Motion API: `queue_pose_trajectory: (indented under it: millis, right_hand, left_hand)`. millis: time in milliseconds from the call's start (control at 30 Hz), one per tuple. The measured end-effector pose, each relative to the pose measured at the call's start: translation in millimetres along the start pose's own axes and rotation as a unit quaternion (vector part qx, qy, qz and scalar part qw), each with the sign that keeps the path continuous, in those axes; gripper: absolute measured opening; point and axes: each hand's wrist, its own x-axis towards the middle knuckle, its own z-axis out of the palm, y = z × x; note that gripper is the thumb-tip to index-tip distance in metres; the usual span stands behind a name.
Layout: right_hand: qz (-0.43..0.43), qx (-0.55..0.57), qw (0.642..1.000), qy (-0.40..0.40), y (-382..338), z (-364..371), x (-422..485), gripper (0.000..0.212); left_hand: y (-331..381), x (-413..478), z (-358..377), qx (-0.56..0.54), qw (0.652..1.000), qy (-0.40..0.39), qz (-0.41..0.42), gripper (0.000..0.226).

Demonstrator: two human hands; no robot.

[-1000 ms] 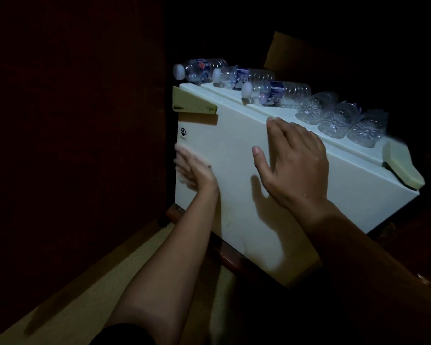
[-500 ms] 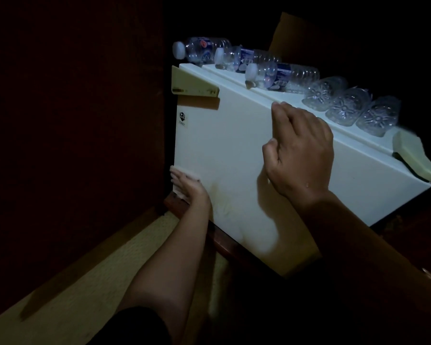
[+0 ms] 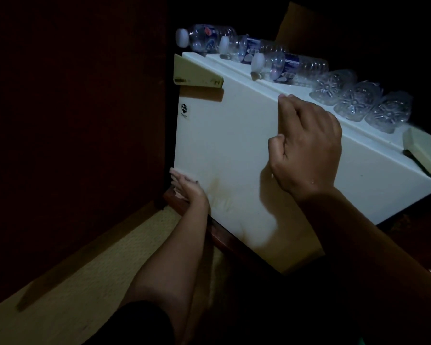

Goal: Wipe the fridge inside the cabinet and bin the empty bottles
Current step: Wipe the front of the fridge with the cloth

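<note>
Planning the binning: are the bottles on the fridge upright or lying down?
Lying down: six plastic bottles rest on their sides atop the white fridge.

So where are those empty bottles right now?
In the head view, upper right: the clear plastic bottles lie in a row atop the white fridge, just beyond the right hand.

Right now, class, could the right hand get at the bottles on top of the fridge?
Probably yes: the right hand grips the fridge's top edge, the bottles lie just behind, nothing between.

Bare forearms — the left arm wears a short dark sleeve (image 3: 144, 322), perhaps black; dim light.
</note>
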Motion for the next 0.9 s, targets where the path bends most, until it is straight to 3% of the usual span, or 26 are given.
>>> queue_pose_trajectory:
  millis: [67,133,200,267,400,467,567,667,733,833,900]
  right_hand:
    - [0.001,-0.001,1.0,0.004,0,1,0,0.062]
    - [0.002,-0.002,1.0,0.008,0,2,0,0.062]
    - [-0.001,-0.003,1.0,0.007,0,2,0,0.061]
    - [-0.004,-0.001,1.0,0.005,1,1,0,0.061]
    - [-0.001,0.003,1.0,0.009,0,0,0,0.063]
    - [-0.004,0.002,1.0,0.009,-1,1,0,0.063]
    - [-0.003,-0.004,1.0,0.006,0,1,1,0.063]
    - [0.0,-0.006,1.0,0.011,-2,3,-1,0.063]
    - [-0.006,-0.007,1.0,0.018,0,4,0,0.063]
    - [-0.004,-0.002,1.0,0.018,0,3,0,0.062]
    - [-0.005,-0.001,1.0,0.021,0,3,-1,0.063]
  left_hand:
    - [17,-22,17,0.056,0.997,-0.032,0.039,0.071]
    - [34,-52,40,0.126,0.978,-0.088,0.138,0.069]
    - [39,-83,53,0.22,0.918,-0.151,0.293,0.056]
    - [26,-82,54,0.271,0.874,-0.15,0.374,0.053]
    - [-5,-62,14,0.18,0.967,-0.061,0.173,0.063]
    - [-2,-65,3,0.152,0.985,-0.049,0.065,0.058]
    - [18,-73,22,0.129,0.992,-0.01,-0.008,0.061]
    - [52,-97,56,0.021,0.993,-0.107,0.036,0.064]
    - [60,-120,70,0.092,0.968,-0.185,0.144,0.052]
    - [37,-115,65,0.189,0.932,-0.163,0.262,0.047]
    - [8,-95,39,0.152,0.964,-0.115,0.188,0.053]
